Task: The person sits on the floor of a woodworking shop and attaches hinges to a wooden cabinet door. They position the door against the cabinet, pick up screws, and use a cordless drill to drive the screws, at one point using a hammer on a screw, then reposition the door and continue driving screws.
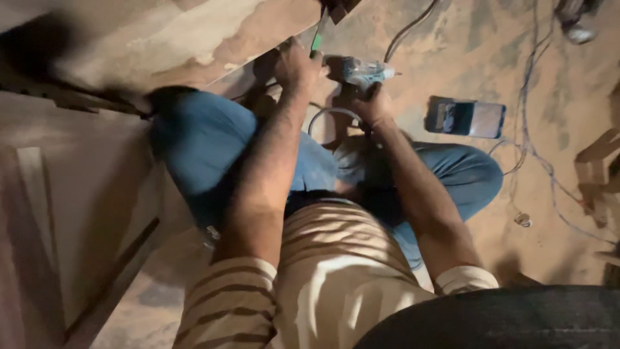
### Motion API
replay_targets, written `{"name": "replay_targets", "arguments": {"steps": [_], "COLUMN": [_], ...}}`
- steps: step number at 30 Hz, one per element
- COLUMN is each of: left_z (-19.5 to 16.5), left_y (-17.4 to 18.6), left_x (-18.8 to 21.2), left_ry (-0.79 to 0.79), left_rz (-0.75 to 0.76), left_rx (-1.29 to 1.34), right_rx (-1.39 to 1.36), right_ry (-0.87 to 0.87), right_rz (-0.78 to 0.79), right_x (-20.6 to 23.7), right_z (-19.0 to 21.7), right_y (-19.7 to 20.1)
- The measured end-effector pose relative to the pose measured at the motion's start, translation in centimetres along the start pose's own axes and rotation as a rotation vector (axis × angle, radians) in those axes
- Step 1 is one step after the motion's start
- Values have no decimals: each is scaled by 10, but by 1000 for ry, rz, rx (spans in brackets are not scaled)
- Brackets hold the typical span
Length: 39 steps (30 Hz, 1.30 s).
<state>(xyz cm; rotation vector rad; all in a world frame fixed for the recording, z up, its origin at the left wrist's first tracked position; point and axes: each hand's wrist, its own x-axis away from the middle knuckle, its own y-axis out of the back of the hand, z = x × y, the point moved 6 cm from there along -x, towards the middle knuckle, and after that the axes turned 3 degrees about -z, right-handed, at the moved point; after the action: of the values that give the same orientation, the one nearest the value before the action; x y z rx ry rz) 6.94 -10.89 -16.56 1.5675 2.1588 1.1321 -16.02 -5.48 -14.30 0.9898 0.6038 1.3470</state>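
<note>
I sit on a dusty floor, looking down over my striped shirt and blue jeans. My left hand [296, 66] is closed around a thin tool with a green handle [317, 41], held against the underside edge of a large wooden board [174, 39]. My right hand [372, 102] grips a blue and grey power drill [361, 71] that lies pointing right, its cable [407, 29] running away toward the top.
A dark phone-like slab [465, 118] lies on the floor to the right. Thin wires [536, 142] trail across the dusty floor at right, near a small round metal piece [522, 220]. Wooden panels [58, 213] fill the left side.
</note>
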Motion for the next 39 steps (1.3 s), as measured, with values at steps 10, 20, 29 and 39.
{"name": "replay_targets", "arguments": {"steps": [10, 20, 29, 39], "left_z": [-83, -42, -19, -33], "left_y": [44, 122, 114, 126], "left_x": [18, 70, 41, 24], "left_ry": [-278, -393, -248, -237], "left_rz": [137, 533, 232, 250], "left_rx": [856, 1705, 1570, 1499], "right_rx": [-433, -99, -32, -13], "right_ry": [584, 644, 573, 591], "right_rz": [-534, -384, -362, -405], "right_x": [84, 85, 58, 42], "right_z": [66, 181, 206, 209], "right_y": [102, 97, 66, 65]}}
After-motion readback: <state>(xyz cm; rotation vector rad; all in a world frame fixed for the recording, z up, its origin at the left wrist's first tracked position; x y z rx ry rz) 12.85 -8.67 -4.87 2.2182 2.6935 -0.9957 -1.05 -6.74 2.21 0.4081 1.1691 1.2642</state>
